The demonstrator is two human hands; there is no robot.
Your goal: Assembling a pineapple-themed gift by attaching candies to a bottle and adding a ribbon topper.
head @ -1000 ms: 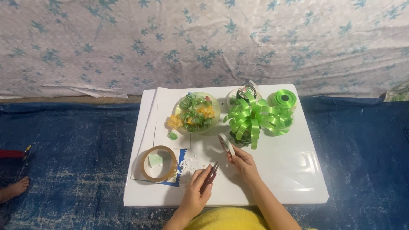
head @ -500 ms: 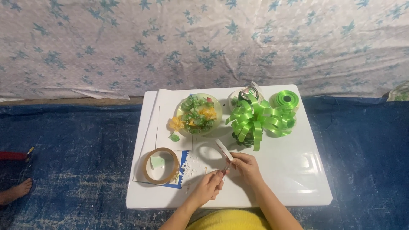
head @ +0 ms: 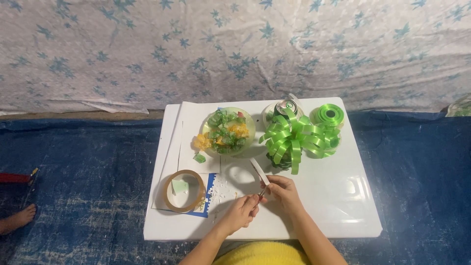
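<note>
My right hand (head: 283, 192) pinches a narrow white strip (head: 258, 171) that sticks up and to the left from my fingers. My left hand (head: 241, 212) is closed around a small dark tool, and its tip meets the lower end of the strip at my right fingers. Both hands rest over the near middle of a low white table (head: 343, 206). Just beyond them lies a curled white loop of the same strip material (head: 234, 172).
A tape ring (head: 184, 190) lies at the near left on white sheets with paper scraps. Farther back stand a bowl of green and yellow pieces (head: 226, 131), a green ribbon bow (head: 293, 140), a can (head: 286, 106) and a green ribbon spool (head: 328, 114). Blue mat all around; a foot (head: 17, 219) at left.
My left hand has moved up and to the right, bringing the tool against the strip in my right hand. The right hand has shifted slightly toward me.
</note>
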